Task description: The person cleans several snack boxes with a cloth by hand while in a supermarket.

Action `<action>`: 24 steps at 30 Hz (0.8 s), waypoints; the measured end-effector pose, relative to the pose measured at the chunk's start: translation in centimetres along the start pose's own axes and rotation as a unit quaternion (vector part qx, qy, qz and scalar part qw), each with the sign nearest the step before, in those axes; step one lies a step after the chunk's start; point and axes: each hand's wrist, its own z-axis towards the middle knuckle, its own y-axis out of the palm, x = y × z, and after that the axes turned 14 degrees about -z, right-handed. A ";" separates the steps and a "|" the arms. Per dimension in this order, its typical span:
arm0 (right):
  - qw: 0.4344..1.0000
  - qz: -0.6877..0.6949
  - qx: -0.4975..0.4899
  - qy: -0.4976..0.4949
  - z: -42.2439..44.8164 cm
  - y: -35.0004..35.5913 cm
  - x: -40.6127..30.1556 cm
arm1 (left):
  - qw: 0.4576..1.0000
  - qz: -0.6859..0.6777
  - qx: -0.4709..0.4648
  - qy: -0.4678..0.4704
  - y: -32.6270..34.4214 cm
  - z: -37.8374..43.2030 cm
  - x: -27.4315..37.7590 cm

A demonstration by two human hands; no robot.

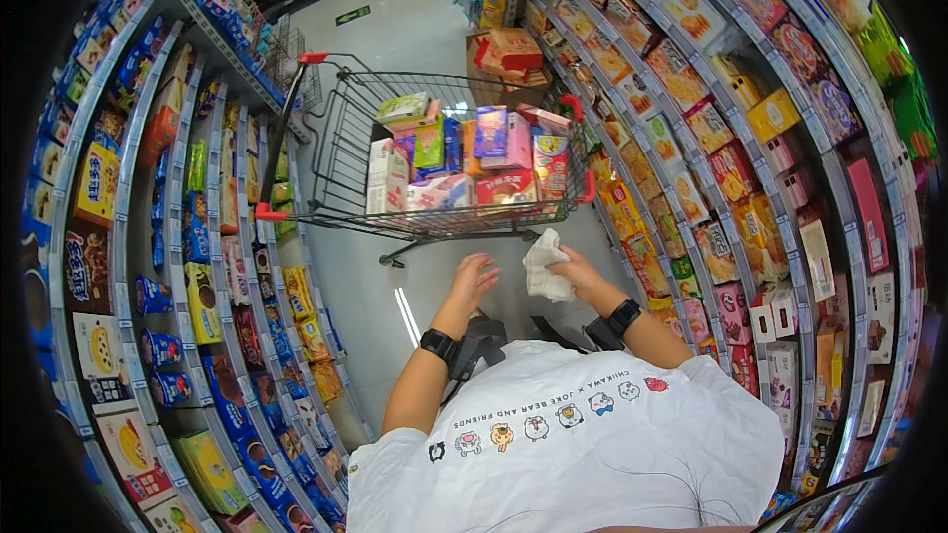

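Note:
My right hand grips a crumpled white cloth, which hangs out to the left of the fingers. Nothing is in my left hand; its fingers are spread a little, apart from the cloth. Both hands are over the floor, on the near side of a wire shopping cart with red corner pieces. Inside the cart lie several packaged boxes, among them a purple box, a green pack and a white carton.
Shelves of packaged snacks line the left side, and shelves of biscuit boxes line the right. Beyond the cart's right end stands a cardboard box with red packages. A green floor sign marks the pale floor behind.

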 end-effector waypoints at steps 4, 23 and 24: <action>0.999 0.005 -0.025 -0.024 2.9 3.4 -2.3 | 0.997 -0.027 0.026 0.063 -2.6 0.3 3.6; 0.989 -0.052 -0.123 0.058 26.2 13.1 -10.9 | 0.767 0.339 0.291 0.462 -6.3 7.6 17.5; 0.992 0.008 -0.111 0.054 27.6 13.3 -10.7 | 0.756 0.385 0.305 0.434 -5.1 7.7 18.8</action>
